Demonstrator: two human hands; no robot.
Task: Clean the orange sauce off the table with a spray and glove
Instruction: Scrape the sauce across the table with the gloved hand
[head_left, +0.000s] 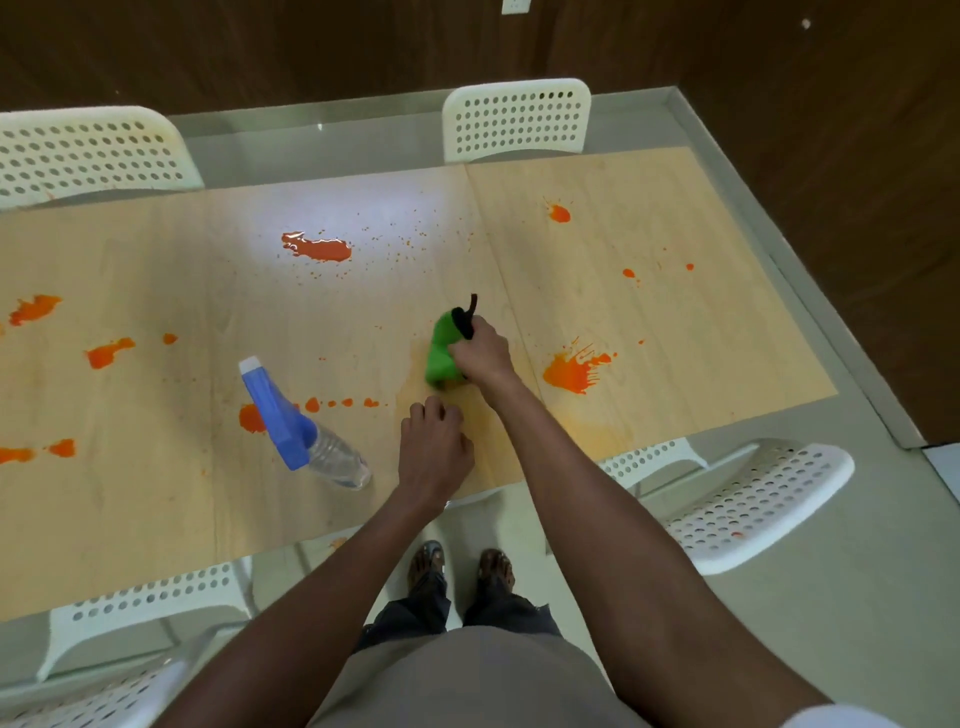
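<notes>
Several orange sauce splashes still mark our desk (156, 519), so we judge the cleaning far from finished. From the desk's middle, the largest pool (317, 248) lies at about eleven o'clock, a starburst splat (571, 371) at three, and further patches run off toward nine. A pale orange film (587, 426) spreads at about four o'clock, just right of our forearm; if we go on rubbing with a loaded cloth, we risk thinning the sauce across clean wood rather than lifting it.

Next in size, the spray bottle (306, 431) lies on its side at about seven o'clock, its blue head over a blot. We think it could roll or leak there, and a reach for it may drag it through that sauce.

Our right hand (480, 356) grips the green glove (441, 353), bunched, pressing it on the desk near the middle. A wide sweep could fling droplets toward the white chairs (753, 504).

Our left hand (434, 447) rests beside it with fingers curled, holding nothing. It sits near the dotted trail (340, 402) and could smudge it.
</notes>
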